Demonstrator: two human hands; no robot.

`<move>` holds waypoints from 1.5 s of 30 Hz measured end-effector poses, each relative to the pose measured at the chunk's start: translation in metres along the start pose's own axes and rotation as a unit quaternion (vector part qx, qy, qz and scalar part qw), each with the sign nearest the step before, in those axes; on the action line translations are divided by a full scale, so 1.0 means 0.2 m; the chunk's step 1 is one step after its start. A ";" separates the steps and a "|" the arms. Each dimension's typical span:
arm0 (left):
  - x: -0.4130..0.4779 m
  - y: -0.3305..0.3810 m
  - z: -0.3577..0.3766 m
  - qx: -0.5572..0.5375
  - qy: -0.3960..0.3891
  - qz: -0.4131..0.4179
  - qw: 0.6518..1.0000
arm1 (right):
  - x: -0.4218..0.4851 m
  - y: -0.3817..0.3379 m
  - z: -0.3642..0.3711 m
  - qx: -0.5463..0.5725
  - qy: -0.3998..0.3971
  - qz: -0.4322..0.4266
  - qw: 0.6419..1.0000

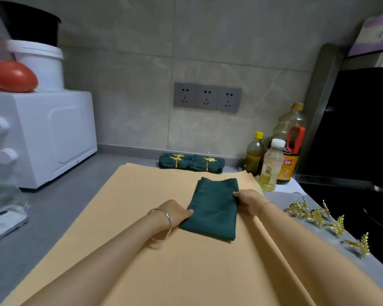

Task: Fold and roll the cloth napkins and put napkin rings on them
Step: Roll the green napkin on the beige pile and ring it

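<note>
A dark green napkin [215, 208], folded into a narrow rectangle, lies on the tan cloth [142, 250] that covers the counter. My left hand [178, 214] pinches the napkin's left edge near its lower end. My right hand [249, 203] grips its right edge halfway up. Two rolled green napkins [191, 163], each with a gold leaf ring around it, lie side by side by the back wall. Several loose gold leaf napkin rings [318, 219] lie in a row on the grey counter to the right.
A white toaster oven [44, 138] stands at the left with a white bucket [43, 62] and a tomato [16, 77] on top. Oil and sauce bottles [272, 160] cluster at the back right. A black stove [352, 208] lies beyond the rings. A phone [2, 224] rests at the left edge.
</note>
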State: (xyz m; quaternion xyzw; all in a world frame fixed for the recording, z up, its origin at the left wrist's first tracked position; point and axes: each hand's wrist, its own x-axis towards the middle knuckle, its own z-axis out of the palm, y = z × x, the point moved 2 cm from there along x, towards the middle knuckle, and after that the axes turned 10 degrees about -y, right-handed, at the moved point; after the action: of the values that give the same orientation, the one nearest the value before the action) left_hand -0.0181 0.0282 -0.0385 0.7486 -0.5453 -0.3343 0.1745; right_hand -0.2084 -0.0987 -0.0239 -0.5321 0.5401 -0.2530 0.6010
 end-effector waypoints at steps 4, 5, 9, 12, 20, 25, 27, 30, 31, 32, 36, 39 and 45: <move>0.02 0.01 0.01 0.010 0.002 -0.009 1.000 | -0.01 -0.02 -0.01 -0.022 -0.017 0.010 1.000; 0.02 0.01 0.02 -0.003 -0.002 -0.006 1.000 | -0.04 -0.03 -0.02 -0.023 -0.026 0.010 0.999; -0.02 -0.01 0.04 -0.078 0.007 0.017 0.997 | -0.21 0.00 -0.05 -0.136 -0.071 0.035 0.988; -0.06 -0.01 0.05 -0.093 0.024 0.024 0.995 | -0.40 0.09 -0.02 -0.153 -0.206 0.023 0.966; -0.14 0.02 0.09 -0.115 0.018 0.024 0.993 | -0.56 0.25 -0.02 -0.142 -0.178 -0.117 0.967; -0.19 0.03 0.14 -0.090 0.027 0.052 0.994 | -0.54 0.29 -0.04 -0.228 -0.021 -0.172 0.958; -0.20 0.03 0.15 -0.074 0.043 0.056 0.995 | -0.52 0.31 -0.03 -0.240 0.013 -0.186 0.953; -0.20 0.02 0.16 -0.064 0.059 0.053 0.995 | -0.49 0.32 -0.02 -0.254 0.049 -0.174 0.950; -0.21 0.03 0.16 -0.054 0.064 0.054 0.995 | -0.48 0.32 -0.01 -0.260 0.058 -0.167 0.949; -0.21 0.02 0.17 -0.040 0.071 0.057 0.995 | -0.47 0.32 -0.01 -0.269 0.065 -0.160 0.948; -0.20 0.02 0.19 -0.012 0.102 0.067 0.992 | -0.47 0.30 0.01 -0.285 0.085 -0.144 0.944; -0.21 0.02 0.19 -0.007 0.108 0.058 0.992 | -0.49 0.30 0.02 -0.295 0.110 -0.152 0.937; -0.22 0.03 0.19 0.009 0.112 0.054 0.992 | -0.57 0.33 0.01 -0.431 0.165 -0.268 0.846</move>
State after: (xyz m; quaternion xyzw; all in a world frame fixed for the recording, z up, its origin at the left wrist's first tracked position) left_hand -0.0571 0.0712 -0.0474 0.7522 -0.5650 -0.2333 0.2461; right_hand -0.2579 0.0225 -0.0400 -0.8120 0.5224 -0.2300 0.1217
